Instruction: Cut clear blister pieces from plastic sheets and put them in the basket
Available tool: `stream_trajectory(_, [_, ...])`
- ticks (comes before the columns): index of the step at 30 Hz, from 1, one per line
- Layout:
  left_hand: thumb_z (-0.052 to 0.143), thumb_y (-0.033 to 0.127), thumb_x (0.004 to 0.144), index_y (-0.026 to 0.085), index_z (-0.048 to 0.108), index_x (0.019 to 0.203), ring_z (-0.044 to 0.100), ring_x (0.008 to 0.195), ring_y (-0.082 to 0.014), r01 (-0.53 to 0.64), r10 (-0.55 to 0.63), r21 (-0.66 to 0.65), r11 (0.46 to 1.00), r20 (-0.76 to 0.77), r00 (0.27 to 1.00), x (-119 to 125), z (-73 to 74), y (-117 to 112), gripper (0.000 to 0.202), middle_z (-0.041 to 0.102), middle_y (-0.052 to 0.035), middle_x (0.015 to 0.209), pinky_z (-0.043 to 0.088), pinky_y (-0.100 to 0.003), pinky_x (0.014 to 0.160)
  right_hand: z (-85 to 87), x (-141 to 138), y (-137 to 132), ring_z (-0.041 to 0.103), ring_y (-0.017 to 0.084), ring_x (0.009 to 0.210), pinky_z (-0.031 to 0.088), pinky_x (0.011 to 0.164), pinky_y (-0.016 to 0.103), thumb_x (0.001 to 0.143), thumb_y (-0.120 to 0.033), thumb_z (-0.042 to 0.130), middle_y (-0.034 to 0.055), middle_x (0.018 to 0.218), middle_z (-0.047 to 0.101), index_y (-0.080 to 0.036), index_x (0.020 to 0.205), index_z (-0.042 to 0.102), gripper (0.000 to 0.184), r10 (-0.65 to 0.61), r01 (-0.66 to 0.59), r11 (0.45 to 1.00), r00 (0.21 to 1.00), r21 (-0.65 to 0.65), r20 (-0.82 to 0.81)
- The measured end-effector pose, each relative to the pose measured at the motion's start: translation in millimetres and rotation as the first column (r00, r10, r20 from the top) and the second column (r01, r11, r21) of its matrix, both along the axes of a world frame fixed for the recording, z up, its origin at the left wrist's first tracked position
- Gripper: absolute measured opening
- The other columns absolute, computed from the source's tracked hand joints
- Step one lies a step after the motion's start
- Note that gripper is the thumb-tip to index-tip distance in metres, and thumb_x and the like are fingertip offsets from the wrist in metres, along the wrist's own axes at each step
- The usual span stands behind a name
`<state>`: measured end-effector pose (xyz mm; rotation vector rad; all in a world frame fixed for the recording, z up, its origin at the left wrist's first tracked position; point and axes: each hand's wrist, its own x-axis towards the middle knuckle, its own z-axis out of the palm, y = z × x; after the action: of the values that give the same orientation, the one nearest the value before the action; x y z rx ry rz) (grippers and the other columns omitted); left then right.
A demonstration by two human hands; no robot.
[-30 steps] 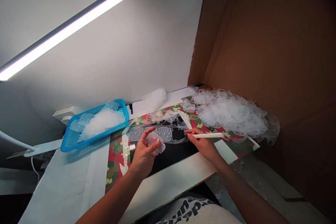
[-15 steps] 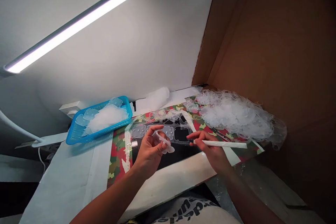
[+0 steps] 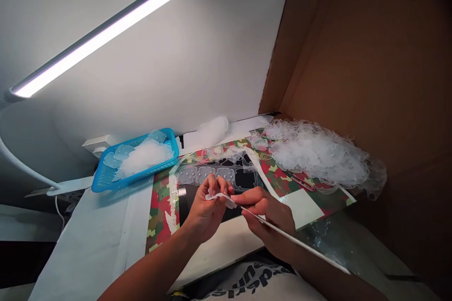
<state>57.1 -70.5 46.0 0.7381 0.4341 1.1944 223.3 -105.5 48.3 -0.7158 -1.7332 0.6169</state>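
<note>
My left hand pinches a small, thin, frosted translucent piece, which looks like soft plastic or silicone. Close beside it, my right hand is closed around a long, flat, white-handled tool. The tool's tip points at the right end of the piece; whether they touch I cannot tell. Both hands hover over a black panel with a clear sheet of moulded rounded shapes on it. One rounded opening in that sheet shows black.
At the left, a blue basket holds frosted pieces. A big heap of translucent scraps lies at the right, with tweezers before it. More frosted pieces rest by the wall. A lit tube lamp hangs above; cardboard stands at right.
My right hand has moved left, bringing the tool up to the piece in my left hand. The tool has turned to slant down toward the lower right. The piece has tilted flatter.
</note>
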Motion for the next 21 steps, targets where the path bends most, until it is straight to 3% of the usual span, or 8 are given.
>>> stream_trajectory(5, [0.087, 0.026, 0.063, 0.017, 0.029, 0.064, 0.053, 0.082, -0.0113, -0.027, 0.029, 0.028, 0.999, -0.051, 0.998, 2, 3.1, -1, 0.058, 0.047, 0.0034, 0.071, 0.045, -0.021, 0.073, 6.0, 2, 0, 0.067, 0.021, 0.099, 0.056, 0.083, 0.039, 0.086, -0.006, 0.057, 0.0048, 0.114, 0.071, -0.027, 0.097, 0.058, 0.024, -0.02, 0.011, 0.989, 0.998, 0.148, 0.06])
stream_trajectory(13, [0.086, 0.024, 0.064, 0.017, 0.032, 0.062, 0.054, 0.083, -0.0123, -0.028, 0.029, 0.053, 0.998, -0.024, 0.999, 3, 1.9, 0, 0.054, 0.049, 0.0029, 0.071, 0.045, -0.023, 0.075, 18.2, 2, 1, 0.069, 0.021, 0.096, 0.058, 0.078, 0.038, 0.086, -0.004, 0.056, 0.0057, 0.11, 0.073, -0.028, 0.105, 0.06, 0.031, -0.079, 0.036, 0.955, 0.987, 0.295, 0.137])
stream_trajectory(21, [0.087, 0.028, 0.062, 0.017, 0.029, 0.063, 0.053, 0.082, -0.012, -0.01, 0.01, 0.0, 1.0, -0.036, 0.999, 6, 4.8, -1, 0.059, 0.048, 0.003, 0.072, 0.043, -0.022, 0.074, 9.7, 3, 2, 0.067, 0.021, 0.105, 0.059, 0.08, 0.035, 0.083, -0.003, 0.062, 0.0047, 0.115, 0.072, -0.027, 0.104, 0.062, 0.032, -0.118, 0.011, 0.899, 0.969, 0.438, 0.217])
